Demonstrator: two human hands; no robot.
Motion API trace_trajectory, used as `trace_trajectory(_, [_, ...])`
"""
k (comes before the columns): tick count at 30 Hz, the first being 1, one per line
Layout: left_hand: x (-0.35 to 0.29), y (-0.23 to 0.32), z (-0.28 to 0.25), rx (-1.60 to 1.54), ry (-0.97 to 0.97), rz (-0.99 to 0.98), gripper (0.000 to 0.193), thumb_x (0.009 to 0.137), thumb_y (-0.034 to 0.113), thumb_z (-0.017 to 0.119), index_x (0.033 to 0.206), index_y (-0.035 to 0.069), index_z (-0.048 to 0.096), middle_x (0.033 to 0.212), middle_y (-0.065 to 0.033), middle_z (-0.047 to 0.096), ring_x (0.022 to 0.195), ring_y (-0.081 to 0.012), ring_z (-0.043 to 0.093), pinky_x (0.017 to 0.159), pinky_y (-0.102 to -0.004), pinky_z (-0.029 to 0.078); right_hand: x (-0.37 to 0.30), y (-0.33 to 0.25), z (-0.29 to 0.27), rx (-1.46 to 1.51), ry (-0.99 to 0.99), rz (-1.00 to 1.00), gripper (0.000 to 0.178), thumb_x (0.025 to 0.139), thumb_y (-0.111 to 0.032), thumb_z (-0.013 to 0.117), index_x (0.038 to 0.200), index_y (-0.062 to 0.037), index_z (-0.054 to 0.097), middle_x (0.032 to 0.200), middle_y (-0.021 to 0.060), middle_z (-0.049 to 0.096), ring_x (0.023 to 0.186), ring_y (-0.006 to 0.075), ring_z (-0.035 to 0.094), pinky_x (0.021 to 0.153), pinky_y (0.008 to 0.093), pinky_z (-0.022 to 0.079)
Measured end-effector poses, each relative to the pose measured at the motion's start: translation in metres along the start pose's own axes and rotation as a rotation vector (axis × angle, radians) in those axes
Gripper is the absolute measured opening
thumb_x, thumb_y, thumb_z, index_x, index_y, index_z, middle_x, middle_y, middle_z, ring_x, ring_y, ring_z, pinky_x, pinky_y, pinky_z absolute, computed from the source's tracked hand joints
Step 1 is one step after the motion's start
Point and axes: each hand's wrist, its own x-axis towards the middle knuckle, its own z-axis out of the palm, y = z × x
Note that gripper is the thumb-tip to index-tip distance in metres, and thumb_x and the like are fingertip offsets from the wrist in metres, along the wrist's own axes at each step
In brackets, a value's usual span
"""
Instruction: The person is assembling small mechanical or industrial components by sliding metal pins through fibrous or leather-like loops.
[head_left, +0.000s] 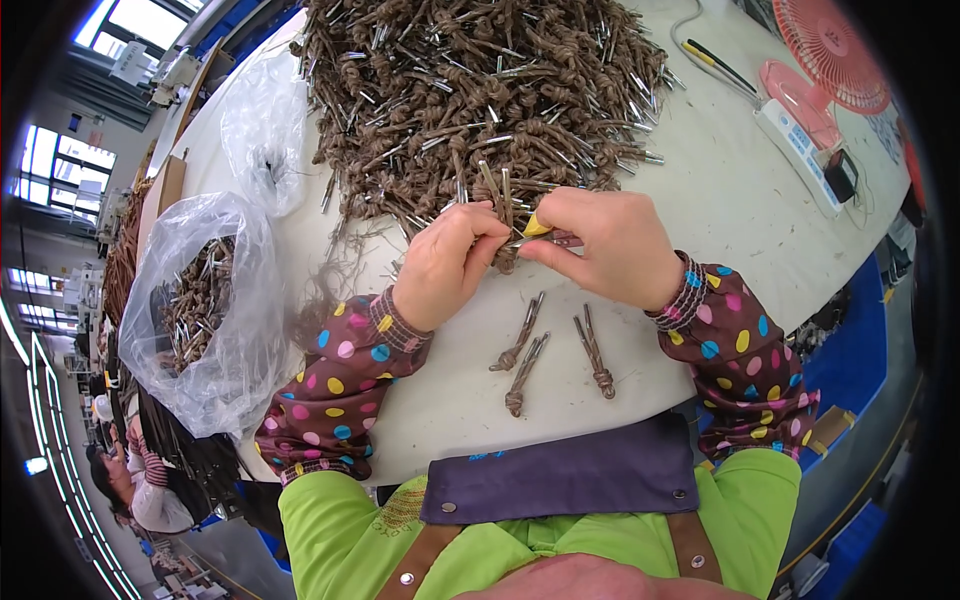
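Note:
Between my hands is a knotted brown cord (pixel 506 262), its knot toward me and its metal-tipped ends pointing away. My left hand (pixel 447 262) is closed in a pinch at the cord's left side. In the closed fingers of my right hand (pixel 612 245) is a small yellow-and-dark-red tool (pixel 537 226), its tip against the cord. Its exact kind is partly hidden by the fingers. Nearer to me lie three more knotted cords: one on the right (pixel 594 352), and a left pair, one farther (pixel 519 333) and one nearer (pixel 526 376).
A large heap of knotted cords (pixel 480 100) covers the far table. Left stands a clear plastic bag (pixel 255 300) with cords inside, near another clear bag (pixel 262 130). Loose fibres (pixel 325 300) lie by my left sleeve. Far right are a pink fan (pixel 830 50), a power strip (pixel 800 155) and a pen (pixel 720 66).

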Motion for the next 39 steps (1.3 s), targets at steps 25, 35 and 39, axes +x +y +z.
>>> trace_trajectory(25, [0.013,-0.012,-0.010,0.412,0.012,-0.159,0.036,0.070,0.021,0.075,0.101,0.008,0.063,0.099,-0.0073,0.053,0.095,-0.0270,0.049,0.080,-0.0377,0.038,0.004,0.004,0.009,0.707,-0.118,0.416,0.027,0.080,-0.017,0.072,0.097,0.0003,0.061,0.077,0.0046,0.063,0.064,0.0073,0.056,0.059,0.0237,0.045])
trace_trajectory(35, [0.017,0.022,-0.019,-0.874,-0.039,-0.766,0.017,0.089,0.014,0.063,0.098,0.004,0.054,0.087,-0.0006,0.058,0.073,-0.0075,0.056,0.067,-0.0215,0.047,0.006,-0.016,0.014,0.859,0.087,0.410,0.037,0.080,-0.011,0.071,0.112,0.0000,0.057,0.094,0.0053,0.066,0.062,0.0013,0.051,0.057,0.0179,0.044])
trace_trajectory(39, [0.014,0.019,-0.020,-0.984,-0.065,-0.809,0.022,0.090,0.013,0.061,0.108,0.003,0.053,0.091,-0.0030,0.058,0.080,-0.0091,0.058,0.072,-0.0228,0.048,0.005,-0.008,0.019,0.856,0.085,0.372,0.030,0.081,-0.010,0.070,0.107,0.0001,0.059,0.085,0.0009,0.064,0.060,0.0001,0.046,0.054,0.0174,0.041])
